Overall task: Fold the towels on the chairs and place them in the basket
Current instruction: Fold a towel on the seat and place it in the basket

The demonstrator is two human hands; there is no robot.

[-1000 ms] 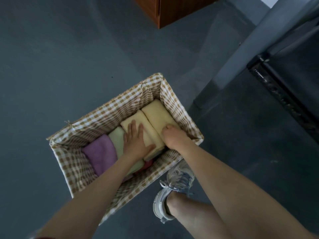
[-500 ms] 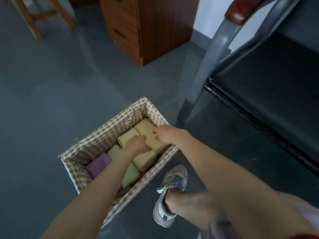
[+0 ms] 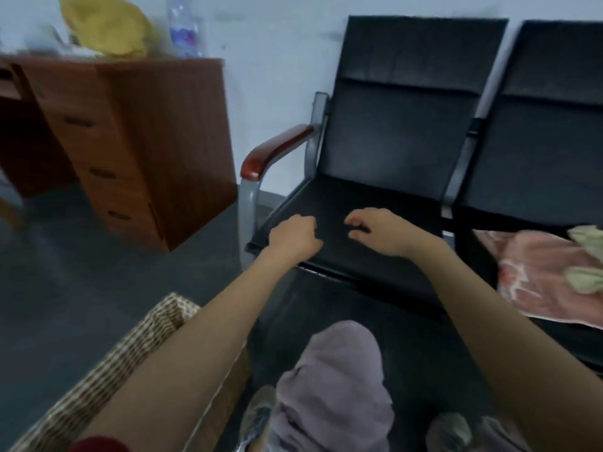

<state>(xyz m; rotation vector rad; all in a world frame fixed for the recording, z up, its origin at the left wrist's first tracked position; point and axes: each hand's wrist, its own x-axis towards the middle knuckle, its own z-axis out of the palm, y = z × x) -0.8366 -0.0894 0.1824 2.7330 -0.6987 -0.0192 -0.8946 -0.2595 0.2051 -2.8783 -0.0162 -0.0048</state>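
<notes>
One view, worn on your head: it looks forward and down, wide-angle, with the black chair [image 3: 408, 141] close in front at centre. The wooden desk [image 3: 156, 141] sits farther off at upper left, and the wicker basket [image 3: 137, 340] edges the lower left, nearest.

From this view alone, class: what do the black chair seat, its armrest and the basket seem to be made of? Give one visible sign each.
Chair seat: probably black leather or vinyl, smooth with a dull sheen. Armrest: likely lacquered reddish wood, given its glossy highlight, though plastic is possible. Basket: woven wicker or straw, matte, with a coarse tan-and-brown weave.
</notes>
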